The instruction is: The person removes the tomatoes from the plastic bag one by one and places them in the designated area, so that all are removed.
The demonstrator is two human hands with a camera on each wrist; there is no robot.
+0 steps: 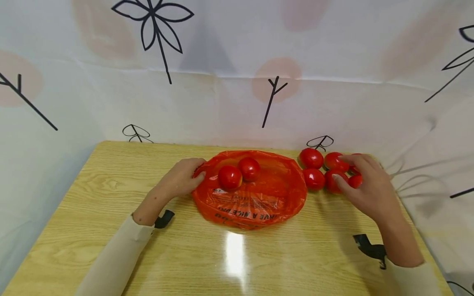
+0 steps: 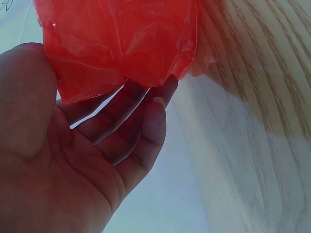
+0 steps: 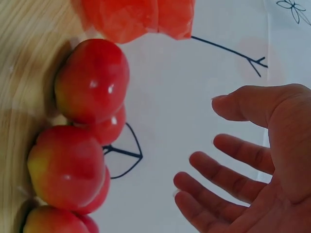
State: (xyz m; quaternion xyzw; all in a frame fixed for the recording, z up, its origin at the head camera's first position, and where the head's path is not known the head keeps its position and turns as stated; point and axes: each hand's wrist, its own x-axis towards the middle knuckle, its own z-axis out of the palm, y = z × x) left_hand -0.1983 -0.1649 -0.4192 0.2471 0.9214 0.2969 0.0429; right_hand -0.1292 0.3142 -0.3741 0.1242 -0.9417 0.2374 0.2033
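Observation:
A red plastic bag (image 1: pixel 255 193) lies spread on the table with its mouth open, dark print showing on its near side. Two red apples (image 1: pixel 230 177) are in it, side by side toward the left. My left hand (image 1: pixel 181 179) holds the bag's left rim, thumb on the inner side and fingers beneath in the left wrist view. To the right of the bag sit several more red apples (image 1: pixel 314 179) in two rows. Over the rightmost of these my right hand (image 1: pixel 374 193) hovers with fingers spread, and nothing is in its grasp in the right wrist view.
The wood-grain table (image 1: pixel 177 263) reaches back to a pale cloth wall (image 1: pixel 229 107) with plant drawings. Black straps (image 1: pixel 370 248) show by both wrists. A dark cable (image 1: pixel 459 285) runs past the table's right edge.

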